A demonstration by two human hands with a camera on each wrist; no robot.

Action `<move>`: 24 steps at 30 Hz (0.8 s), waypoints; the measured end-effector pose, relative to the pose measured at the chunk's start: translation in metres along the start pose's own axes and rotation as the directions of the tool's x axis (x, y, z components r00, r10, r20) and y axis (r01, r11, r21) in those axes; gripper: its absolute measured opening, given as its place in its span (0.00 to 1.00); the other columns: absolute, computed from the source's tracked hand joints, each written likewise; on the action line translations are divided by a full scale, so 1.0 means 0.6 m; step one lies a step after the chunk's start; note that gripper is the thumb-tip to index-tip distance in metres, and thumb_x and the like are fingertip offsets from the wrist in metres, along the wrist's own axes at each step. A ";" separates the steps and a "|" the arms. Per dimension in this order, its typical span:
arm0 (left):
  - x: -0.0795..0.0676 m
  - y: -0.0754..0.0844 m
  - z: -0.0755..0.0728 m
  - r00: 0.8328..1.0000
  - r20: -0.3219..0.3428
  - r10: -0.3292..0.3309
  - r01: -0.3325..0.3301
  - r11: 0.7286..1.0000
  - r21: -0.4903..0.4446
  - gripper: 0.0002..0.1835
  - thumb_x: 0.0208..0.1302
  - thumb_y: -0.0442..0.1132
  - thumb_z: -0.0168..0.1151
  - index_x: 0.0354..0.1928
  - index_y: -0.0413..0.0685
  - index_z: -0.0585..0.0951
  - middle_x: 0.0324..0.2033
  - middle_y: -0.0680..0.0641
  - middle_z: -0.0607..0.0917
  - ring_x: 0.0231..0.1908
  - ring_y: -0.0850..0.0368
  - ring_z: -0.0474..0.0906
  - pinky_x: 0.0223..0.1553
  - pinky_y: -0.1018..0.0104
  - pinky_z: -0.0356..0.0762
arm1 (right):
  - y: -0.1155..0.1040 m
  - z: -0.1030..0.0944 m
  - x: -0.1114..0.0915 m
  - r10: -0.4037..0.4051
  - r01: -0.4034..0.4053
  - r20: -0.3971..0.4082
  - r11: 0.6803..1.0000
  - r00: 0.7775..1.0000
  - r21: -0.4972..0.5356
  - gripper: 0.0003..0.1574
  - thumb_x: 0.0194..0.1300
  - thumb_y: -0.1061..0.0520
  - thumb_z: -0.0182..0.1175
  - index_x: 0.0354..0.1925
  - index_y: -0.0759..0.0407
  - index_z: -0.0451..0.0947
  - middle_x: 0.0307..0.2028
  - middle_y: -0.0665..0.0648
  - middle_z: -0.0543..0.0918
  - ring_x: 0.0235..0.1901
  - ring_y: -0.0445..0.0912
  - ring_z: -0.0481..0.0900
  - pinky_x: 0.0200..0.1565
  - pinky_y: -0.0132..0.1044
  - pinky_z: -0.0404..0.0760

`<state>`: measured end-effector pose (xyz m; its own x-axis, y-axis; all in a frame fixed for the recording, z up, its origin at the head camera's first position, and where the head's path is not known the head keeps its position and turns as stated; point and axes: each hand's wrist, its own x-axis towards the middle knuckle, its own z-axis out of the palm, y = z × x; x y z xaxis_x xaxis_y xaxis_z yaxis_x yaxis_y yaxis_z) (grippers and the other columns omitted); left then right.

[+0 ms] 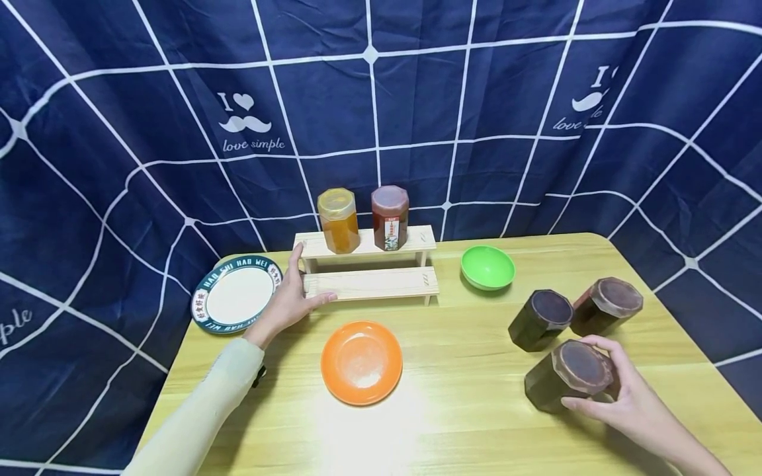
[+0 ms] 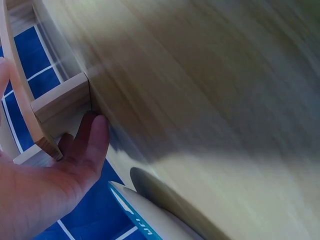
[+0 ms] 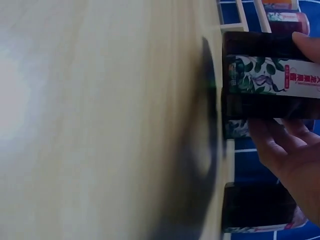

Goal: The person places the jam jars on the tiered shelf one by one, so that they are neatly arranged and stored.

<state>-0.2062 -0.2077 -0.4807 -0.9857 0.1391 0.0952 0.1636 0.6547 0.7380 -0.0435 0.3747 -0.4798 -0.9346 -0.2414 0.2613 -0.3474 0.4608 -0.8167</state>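
A two-step wooden rack (image 1: 372, 283) stands near the back of the table. Around its left end my left hand (image 1: 290, 301) holds on, the thumb on the lower step and the other fingers at the end and behind. On the upper step sit an amber jar (image 1: 341, 231) and a red jar (image 1: 389, 221). At the right, my right hand (image 1: 634, 400) grips a dark jar (image 1: 548, 382) by its sides, lid up; its flowered label (image 3: 260, 75) shows in the right wrist view. Whether its base touches the table I cannot tell. Two more dark jars (image 1: 536, 324) (image 1: 595, 314) stand just behind it.
An orange plate (image 1: 361, 363) lies in front of the rack. A white plate with a green rim (image 1: 238, 291) is left of it, beside my left forearm. The green bowl (image 1: 488, 268) sits to the rack's right. Blue cloth (image 1: 333, 119) hangs behind the table.
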 end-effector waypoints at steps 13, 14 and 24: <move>-0.006 -0.007 -0.012 0.997 0.018 0.074 -0.074 0.997 0.019 0.74 0.62 0.55 0.84 0.88 0.54 0.32 0.80 0.23 0.58 0.68 0.28 0.72 0.70 0.29 0.66 | -0.048 0.013 0.029 -0.031 0.029 -0.046 0.998 0.998 -0.049 0.66 0.43 0.81 0.82 0.76 0.67 0.60 0.59 0.53 0.79 0.50 0.38 0.85 0.51 0.23 0.79; -0.007 -0.004 -0.016 0.997 0.031 0.072 -0.072 0.997 0.014 0.74 0.63 0.52 0.84 0.88 0.51 0.32 0.80 0.23 0.58 0.67 0.28 0.72 0.71 0.31 0.66 | -0.051 0.015 0.031 -0.038 0.036 -0.050 0.998 0.998 -0.046 0.67 0.43 0.81 0.82 0.76 0.66 0.60 0.59 0.53 0.79 0.50 0.38 0.85 0.51 0.23 0.79; -0.002 -0.012 -0.016 0.991 0.046 0.123 -0.125 0.992 0.034 0.73 0.63 0.56 0.82 0.88 0.53 0.32 0.27 0.42 0.75 0.27 0.47 0.74 0.43 0.42 0.75 | -0.089 0.028 0.063 -0.068 0.065 -0.079 0.997 0.995 -0.041 0.67 0.41 0.80 0.84 0.75 0.64 0.64 0.58 0.54 0.80 0.51 0.39 0.83 0.53 0.23 0.77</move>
<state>-0.2066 -0.2198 -0.4795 -0.9552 0.2526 0.1543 0.2865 0.6575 0.6969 -0.0593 0.3267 -0.4351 -0.9119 -0.2044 0.3560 -0.4103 0.4789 -0.7760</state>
